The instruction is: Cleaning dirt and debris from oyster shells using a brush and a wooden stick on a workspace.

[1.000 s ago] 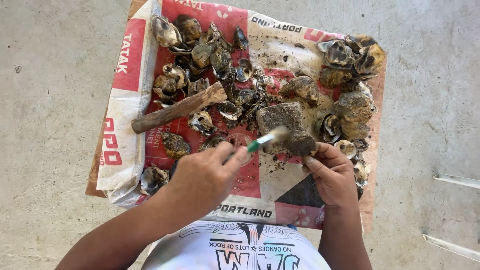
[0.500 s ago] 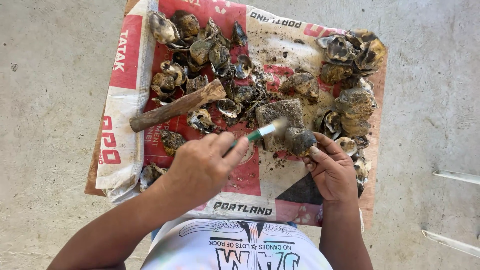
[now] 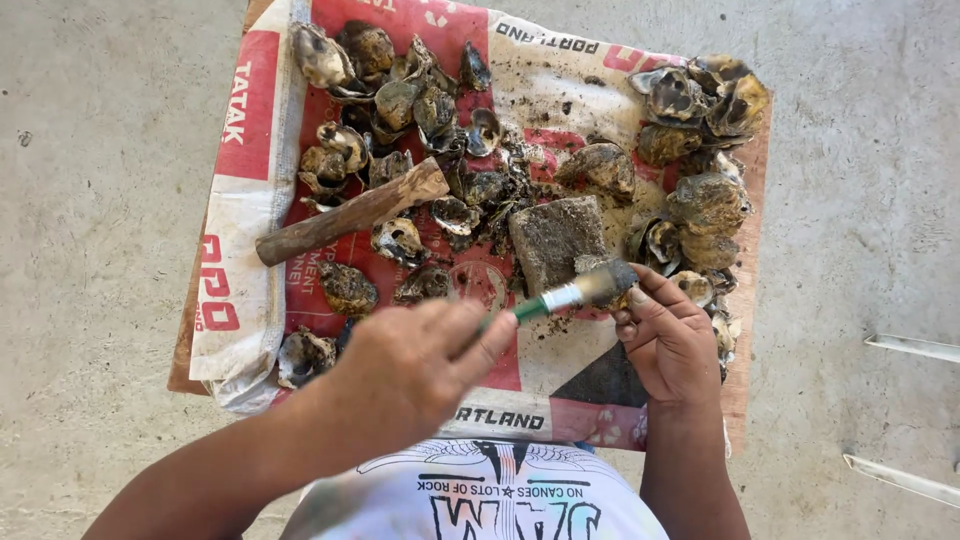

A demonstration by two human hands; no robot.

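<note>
Head view, centre frame: left hand (image 3: 415, 365) clenched on light, stiff brush (image 3: 575, 292), right hand (image 3: 668, 335) pinching rough, likely brittle shell (image 3: 612, 298) by its edge.

Shells (image 3: 400, 110) heaped on sack (image 3: 240, 200), stick (image 3: 350, 213) left of block (image 3: 555, 240), brush (image 3: 590, 288) before block

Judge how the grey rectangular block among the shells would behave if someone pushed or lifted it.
The grey block looks solid and stone-like, so it is probably stiff and heavy for its size. It lies flat on the printed sack, so it would likely slide rather than roll or tip. Its rough, dirt-caked surface suggests it is not slippery.
</note>
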